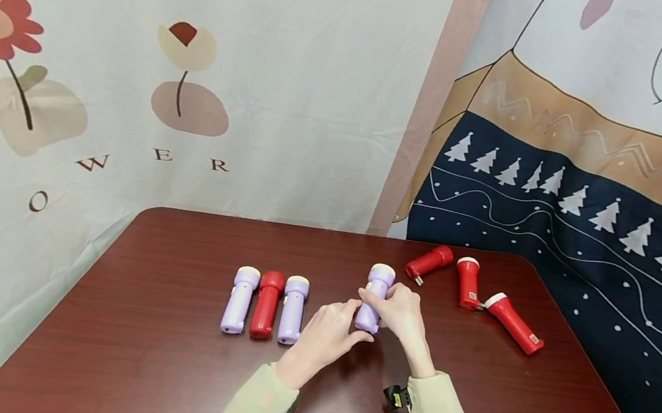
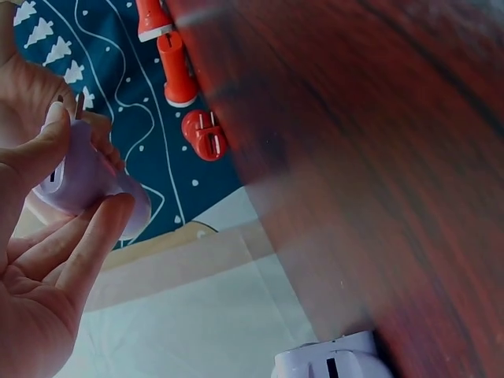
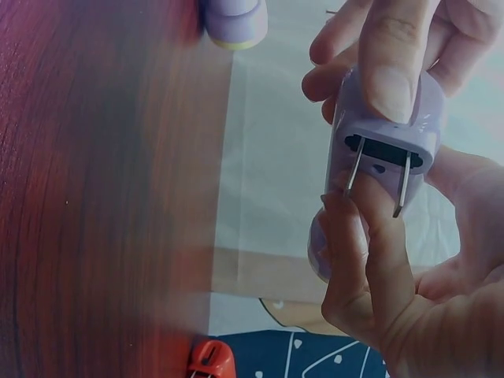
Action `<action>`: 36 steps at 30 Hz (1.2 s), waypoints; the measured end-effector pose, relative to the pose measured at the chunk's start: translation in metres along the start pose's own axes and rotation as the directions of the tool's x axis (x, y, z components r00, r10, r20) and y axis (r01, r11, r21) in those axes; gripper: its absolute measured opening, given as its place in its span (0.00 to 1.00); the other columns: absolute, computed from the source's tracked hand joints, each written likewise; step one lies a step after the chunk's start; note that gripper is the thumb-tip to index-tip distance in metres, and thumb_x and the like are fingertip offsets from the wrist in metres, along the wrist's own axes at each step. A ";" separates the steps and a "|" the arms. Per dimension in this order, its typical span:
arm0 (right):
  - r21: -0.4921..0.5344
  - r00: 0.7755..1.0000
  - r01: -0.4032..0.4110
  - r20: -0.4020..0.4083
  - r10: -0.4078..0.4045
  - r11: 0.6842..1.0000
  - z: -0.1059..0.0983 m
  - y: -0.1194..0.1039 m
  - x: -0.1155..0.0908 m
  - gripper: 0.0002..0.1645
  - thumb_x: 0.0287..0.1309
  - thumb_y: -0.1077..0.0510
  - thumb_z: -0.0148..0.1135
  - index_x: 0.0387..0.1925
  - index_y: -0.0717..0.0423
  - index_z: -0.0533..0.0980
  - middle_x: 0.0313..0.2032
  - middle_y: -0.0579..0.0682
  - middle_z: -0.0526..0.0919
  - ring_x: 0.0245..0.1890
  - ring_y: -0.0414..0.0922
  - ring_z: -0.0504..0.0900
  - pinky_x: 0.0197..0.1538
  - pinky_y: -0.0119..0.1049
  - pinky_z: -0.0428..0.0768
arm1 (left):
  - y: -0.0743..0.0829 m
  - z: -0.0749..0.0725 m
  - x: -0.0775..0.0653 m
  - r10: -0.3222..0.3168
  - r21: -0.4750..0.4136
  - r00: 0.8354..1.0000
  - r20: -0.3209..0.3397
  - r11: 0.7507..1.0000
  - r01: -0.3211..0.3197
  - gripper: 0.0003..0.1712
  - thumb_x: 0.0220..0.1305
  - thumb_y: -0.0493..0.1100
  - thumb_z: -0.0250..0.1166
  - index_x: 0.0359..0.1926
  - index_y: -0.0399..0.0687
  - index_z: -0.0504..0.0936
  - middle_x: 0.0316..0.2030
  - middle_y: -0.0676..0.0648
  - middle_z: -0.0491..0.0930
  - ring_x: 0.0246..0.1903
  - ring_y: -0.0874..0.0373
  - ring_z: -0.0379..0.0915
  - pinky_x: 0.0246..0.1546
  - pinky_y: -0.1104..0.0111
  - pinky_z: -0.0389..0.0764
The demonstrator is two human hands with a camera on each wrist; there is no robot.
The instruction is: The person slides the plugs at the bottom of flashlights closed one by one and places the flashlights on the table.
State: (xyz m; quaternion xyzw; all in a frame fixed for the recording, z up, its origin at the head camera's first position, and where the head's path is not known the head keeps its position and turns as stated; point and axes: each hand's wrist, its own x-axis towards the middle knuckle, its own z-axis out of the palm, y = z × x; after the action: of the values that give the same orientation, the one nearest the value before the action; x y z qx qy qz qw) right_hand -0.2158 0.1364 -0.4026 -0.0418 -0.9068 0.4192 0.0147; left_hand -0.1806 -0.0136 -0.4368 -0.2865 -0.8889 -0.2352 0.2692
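A lavender flashlight (image 1: 380,285) is held up above the table between both hands, its white-rimmed head pointing away. From its tail end stick two metal plug prongs (image 3: 403,185), folded out, as the right wrist view shows. My right hand (image 1: 402,310) grips the flashlight's body from the right, with fingers close beside the prongs. My left hand (image 1: 321,331) pinches the tail end from the left, its thumb (image 2: 51,134) near the prongs and its fingertips against the body.
Left of the hands stand a lavender flashlight (image 1: 239,299), a red flashlight (image 1: 267,305) and another lavender flashlight (image 1: 293,310) in a row. Three red flashlights lie at the right: one at the back (image 1: 428,262), one beside it (image 1: 468,284), one nearer (image 1: 514,324). Some show prongs.
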 end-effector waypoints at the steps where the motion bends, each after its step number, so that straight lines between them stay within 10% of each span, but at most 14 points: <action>1: -0.003 1.000 0.002 -0.002 -0.002 1.000 0.000 0.000 0.000 0.28 0.49 0.41 0.68 0.28 0.64 0.73 0.24 0.57 0.81 0.15 0.42 0.78 0.20 0.31 0.76 | 0.000 0.000 0.000 0.003 0.003 1.000 -0.007 1.000 -0.003 0.27 0.45 0.53 0.75 0.39 0.41 0.76 0.22 0.48 0.80 0.23 0.55 0.80 0.25 0.68 0.78; 36: -0.042 0.999 0.019 -0.035 -0.021 0.999 0.006 -0.007 -0.002 0.27 0.48 0.42 0.69 0.28 0.63 0.74 0.24 0.57 0.79 0.19 0.44 0.75 0.20 0.31 0.73 | -0.002 0.001 0.001 -0.096 -0.061 0.995 -0.005 0.994 0.095 0.18 0.43 0.47 0.77 0.30 0.43 0.78 0.19 0.48 0.80 0.19 0.52 0.78 0.21 0.69 0.75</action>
State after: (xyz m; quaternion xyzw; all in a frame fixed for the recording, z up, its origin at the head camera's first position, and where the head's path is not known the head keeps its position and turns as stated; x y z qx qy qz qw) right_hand -0.2149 0.1267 -0.4012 -0.0404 -0.9154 0.3991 0.0339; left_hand -0.1826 -0.0139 -0.4370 -0.2508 -0.8930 -0.2758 0.2522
